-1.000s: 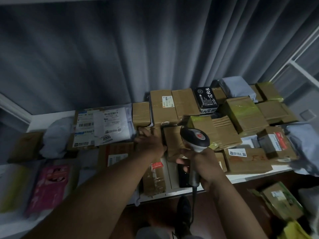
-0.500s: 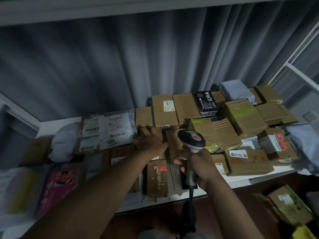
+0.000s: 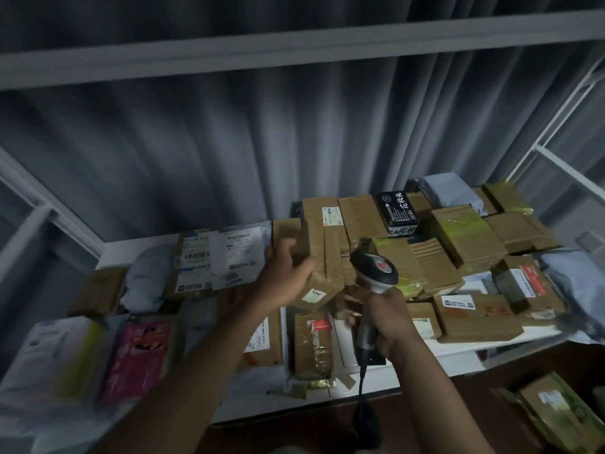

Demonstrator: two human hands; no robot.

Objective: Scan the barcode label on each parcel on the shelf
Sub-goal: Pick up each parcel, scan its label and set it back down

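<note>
Head view: a taped cardboard parcel [image 3: 322, 263] is held in the left hand [image 3: 284, 280], lifted clear of the shelf [image 3: 376, 393] and tilted, with a small pale label showing near its lower end; it is judged to be raised this way so that its barcode can be brought before the reader. The handheld scanner [image 3: 373, 283] is gripped by its handle in the right hand [image 3: 384, 319], its head just beside the parcel and aimed toward it, the cable hanging below. The other parcels lie packed together on the shelf. Half a second earlier the left hand was laid flat upon the boxes; since then the parcel has been picked up.
</note>
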